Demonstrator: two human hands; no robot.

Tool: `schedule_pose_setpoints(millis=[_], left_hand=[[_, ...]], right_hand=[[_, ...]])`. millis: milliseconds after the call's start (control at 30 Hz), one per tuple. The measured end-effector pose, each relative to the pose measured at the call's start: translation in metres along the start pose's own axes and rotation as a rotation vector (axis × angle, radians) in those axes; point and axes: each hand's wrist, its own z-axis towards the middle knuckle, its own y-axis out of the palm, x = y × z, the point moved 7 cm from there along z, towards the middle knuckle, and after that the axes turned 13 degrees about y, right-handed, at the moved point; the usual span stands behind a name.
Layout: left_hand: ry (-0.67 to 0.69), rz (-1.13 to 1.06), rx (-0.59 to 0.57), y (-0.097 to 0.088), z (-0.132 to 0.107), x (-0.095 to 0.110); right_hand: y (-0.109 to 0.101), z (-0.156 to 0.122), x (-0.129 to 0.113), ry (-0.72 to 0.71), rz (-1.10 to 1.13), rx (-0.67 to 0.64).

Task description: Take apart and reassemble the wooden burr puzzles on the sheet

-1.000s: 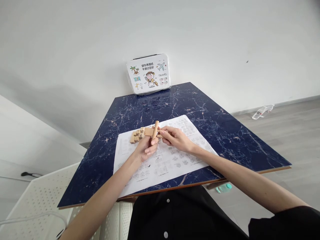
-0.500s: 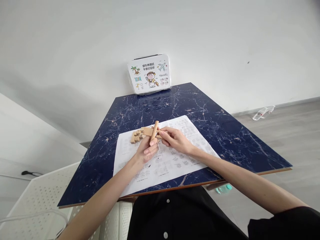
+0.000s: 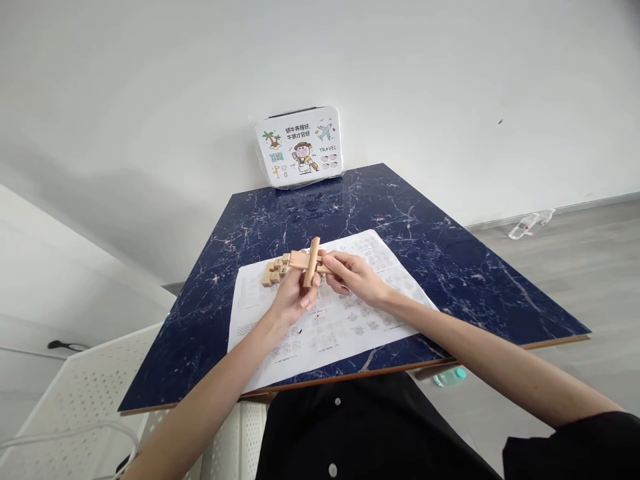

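Observation:
Crossed wooden puzzle pieces (image 3: 312,257) are held between my hands above a printed sheet. One bar stands tilted across flatter pieces that lie sideways. My left hand (image 3: 295,293) is closed around the lower left part of them. From the right, my right hand (image 3: 355,277) pinches the end of a sideways piece between thumb and fingers. Just left of the held pieces, several notched wooden blocks (image 3: 273,274) sit on the instruction sheet (image 3: 320,340), which shows small grey diagrams. My fingers hide part of the joint.
The blue marbled table (image 3: 410,233) carries a white case (image 3: 300,148) with cartoon prints, leaning on the wall at its far edge. Clear plastic bottles (image 3: 530,224) lie on the floor at right. A white perforated cabinet (image 3: 95,380) stands at left.
The upright bar has turned slightly and shifted a little right. My right thumb now sits closer against the sideways piece, and the left fingers have shifted their hold.

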Motion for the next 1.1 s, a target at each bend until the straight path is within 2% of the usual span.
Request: schedule_pose_setpoints(millis=[67, 200, 233, 300, 367, 433, 500, 600, 667, 767, 833, 900, 967, 1100], left_hand=[[0.102, 0.161, 0.019, -0.003, 0.002, 0.007], [0.535, 0.597, 0.102, -0.005, -0.005, 0.041], [0.627, 0.697, 0.086, -0.001, -0.008, 0.049], [0.730, 0.826, -0.029, 0.010, -0.013, 0.057], [0.718, 0.873, -0.198, 0.022, -0.014, 0.057], [0.649, 0.872, -0.313, 0.027, -0.014, 0.052], [0.593, 0.825, -0.309, 0.025, -0.013, 0.049], [0.488, 0.656, -0.182, 0.011, -0.007, 0.039], [0.447, 0.566, -0.090, 0.000, -0.002, 0.033], [0.458, 0.513, 0.002, -0.011, 0.004, 0.032], [0.432, 0.471, 0.024, -0.014, 0.008, 0.031], [0.388, 0.429, 0.023, -0.014, 0.010, 0.031], [0.350, 0.400, -0.003, -0.011, 0.011, 0.030], [0.331, 0.376, -0.028, -0.009, 0.009, 0.029]], right_hand=[[-0.002, 0.001, 0.002, 0.045, 0.112, -0.026], [-0.007, 0.002, 0.007, 0.138, 0.276, -0.079], [-0.007, 0.002, 0.009, 0.163, 0.305, -0.104], [-0.005, 0.001, 0.012, 0.217, 0.344, -0.172], [-0.003, 0.000, 0.016, 0.267, 0.360, -0.229], [-0.001, -0.002, 0.018, 0.309, 0.361, -0.278], [0.004, -0.004, 0.019, 0.337, 0.351, -0.334], [0.011, -0.004, 0.019, 0.354, 0.274, -0.363], [0.005, -0.001, 0.019, 0.319, 0.153, -0.231], [-0.019, 0.004, 0.012, 0.144, -0.151, 0.171], [-0.029, 0.003, 0.004, -0.021, -0.415, 0.384], [-0.026, 0.003, 0.003, -0.167, -0.667, 0.415], [-0.020, 0.005, 0.008, -0.250, -0.845, 0.359], [-0.014, 0.007, 0.023, -0.235, -1.028, 0.259]])
